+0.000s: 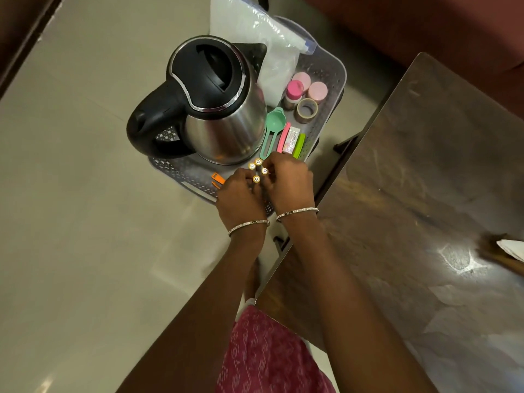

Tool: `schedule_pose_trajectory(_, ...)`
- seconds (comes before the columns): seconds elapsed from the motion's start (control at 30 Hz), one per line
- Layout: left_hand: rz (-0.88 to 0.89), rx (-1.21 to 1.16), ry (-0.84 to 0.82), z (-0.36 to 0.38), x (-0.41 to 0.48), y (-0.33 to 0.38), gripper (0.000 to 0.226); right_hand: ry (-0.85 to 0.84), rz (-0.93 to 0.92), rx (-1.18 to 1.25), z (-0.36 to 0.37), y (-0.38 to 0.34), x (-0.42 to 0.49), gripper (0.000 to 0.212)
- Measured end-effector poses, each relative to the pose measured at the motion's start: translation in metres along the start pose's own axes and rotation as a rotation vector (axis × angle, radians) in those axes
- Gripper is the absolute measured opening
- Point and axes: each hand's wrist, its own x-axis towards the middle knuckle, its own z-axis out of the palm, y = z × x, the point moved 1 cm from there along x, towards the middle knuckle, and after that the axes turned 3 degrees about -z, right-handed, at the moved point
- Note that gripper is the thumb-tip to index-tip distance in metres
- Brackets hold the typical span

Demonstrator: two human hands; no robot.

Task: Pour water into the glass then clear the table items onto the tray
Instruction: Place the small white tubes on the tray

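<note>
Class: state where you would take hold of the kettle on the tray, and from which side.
The kettle: grip its black loop handle, approaching from image left, where it juts clear; the steel body is wide and smooth.

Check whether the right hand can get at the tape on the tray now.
Probably yes, once freed: the right hand and left hand both pinch batteries, but the tape lies uncovered further up the tray, with nothing over it.

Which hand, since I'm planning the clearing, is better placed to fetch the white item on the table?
Probably right: the right hand, beside the table, is nearer the white item than the left hand; both grip batteries.
</note>
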Motion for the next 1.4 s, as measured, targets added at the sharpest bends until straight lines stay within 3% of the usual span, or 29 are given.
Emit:
schedule_pose_trajectory(0.63,-0.076,0.034,0.035,0.004,0.001,0.003,0.013,-0.049,0.006,-0.042,0.001,-0.002,0.004,0.019)
schedule_pose_trajectory(1.4,-0.254,0.075,-0.095,0.001,0.013,0.011,0.021,-0.231,0.015,-0.155,-0.002,-0.01,0.024,0.028)
